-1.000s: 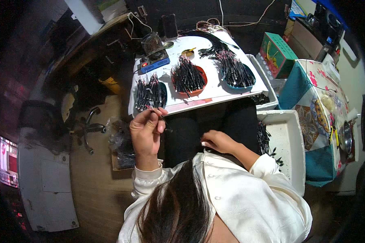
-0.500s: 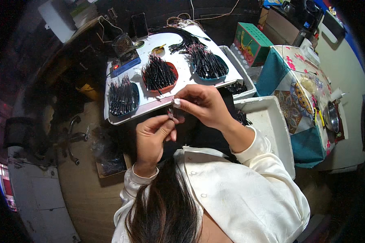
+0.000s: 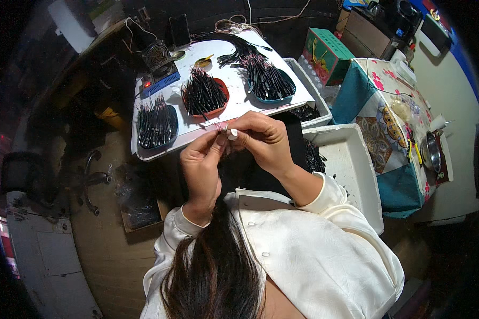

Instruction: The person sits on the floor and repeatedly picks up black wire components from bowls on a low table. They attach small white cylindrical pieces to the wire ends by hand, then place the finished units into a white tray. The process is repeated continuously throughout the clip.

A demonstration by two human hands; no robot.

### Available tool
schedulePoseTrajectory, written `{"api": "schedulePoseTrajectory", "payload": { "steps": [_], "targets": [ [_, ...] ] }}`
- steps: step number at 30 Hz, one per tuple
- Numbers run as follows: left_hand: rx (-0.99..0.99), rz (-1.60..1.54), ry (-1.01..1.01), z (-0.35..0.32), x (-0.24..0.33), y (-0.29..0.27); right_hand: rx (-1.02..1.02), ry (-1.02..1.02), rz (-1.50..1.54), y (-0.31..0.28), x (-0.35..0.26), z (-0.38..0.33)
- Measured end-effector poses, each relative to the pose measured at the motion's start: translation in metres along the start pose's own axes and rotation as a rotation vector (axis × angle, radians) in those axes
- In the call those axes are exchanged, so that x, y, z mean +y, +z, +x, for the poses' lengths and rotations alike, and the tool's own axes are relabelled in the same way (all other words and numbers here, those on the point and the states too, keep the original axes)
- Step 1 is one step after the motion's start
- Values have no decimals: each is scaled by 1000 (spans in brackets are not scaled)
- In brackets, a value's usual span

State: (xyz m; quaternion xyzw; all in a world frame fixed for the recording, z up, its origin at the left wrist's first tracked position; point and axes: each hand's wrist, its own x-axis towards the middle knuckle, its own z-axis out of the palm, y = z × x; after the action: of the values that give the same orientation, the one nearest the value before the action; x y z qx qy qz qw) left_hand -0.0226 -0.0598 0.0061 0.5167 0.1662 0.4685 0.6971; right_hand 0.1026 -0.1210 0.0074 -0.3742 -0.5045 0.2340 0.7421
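Observation:
My left hand is closed, its thumb and fingers pinching a small bundle of thin pinkish wires whose ends stick up. Close beside it, my right hand has thumb and forefinger pressed together at the same wires. Something white covers or sits at the right thumb tip. What the right fingertips grip is too small to make out. Beyond the hands, an orange bowl holds many short black cables with pinkish ends. Similar cables fill a dark blue bowl at left and a teal bowl at right.
The bowls stand on a white table. A blue device with a red light and a small fan stand at its far left. White foam boxes with black cables lie right, beside a cloth-covered table.
My left hand has risen to meet the right, so the fingertips now come together at the pinkish wires. The view has shifted slightly, and the bowls are unchanged.

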Motion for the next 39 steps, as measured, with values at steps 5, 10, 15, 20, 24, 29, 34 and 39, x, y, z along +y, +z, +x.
{"api": "schedulePoseTrajectory", "payload": {
  "steps": [5, 10, 15, 20, 24, 29, 34, 39],
  "targets": [
    [-94, -41, -114, -2, 4, 0, 4, 73, 129, -2, -5, -3],
    [-33, 23, -66, -5, 3, 3, 125, 94, 177, -13, -8, -3],
    [-29, 129, -14, -7, 2, 4, 84, 123, -52, -21, -17, -10],
    [-93, 113, -48, -10, 4, 8, -32, -9, -357, -23, -27, -8],
    [-169, 2, -170, -10, 5, 3, -27, -92, -297, -20, -20, -5],
    [-128, -83, -126, -13, -2, 2, 139, 318, 466, -7, -6, -22],
    [-177, -121, -177, -14, -1, 0, 34, 606, 815, -11, 1, -21],
    [-206, -81, -293, -15, 4, -2, -29, 607, 750, -23, -2, -19]
  ]
}}
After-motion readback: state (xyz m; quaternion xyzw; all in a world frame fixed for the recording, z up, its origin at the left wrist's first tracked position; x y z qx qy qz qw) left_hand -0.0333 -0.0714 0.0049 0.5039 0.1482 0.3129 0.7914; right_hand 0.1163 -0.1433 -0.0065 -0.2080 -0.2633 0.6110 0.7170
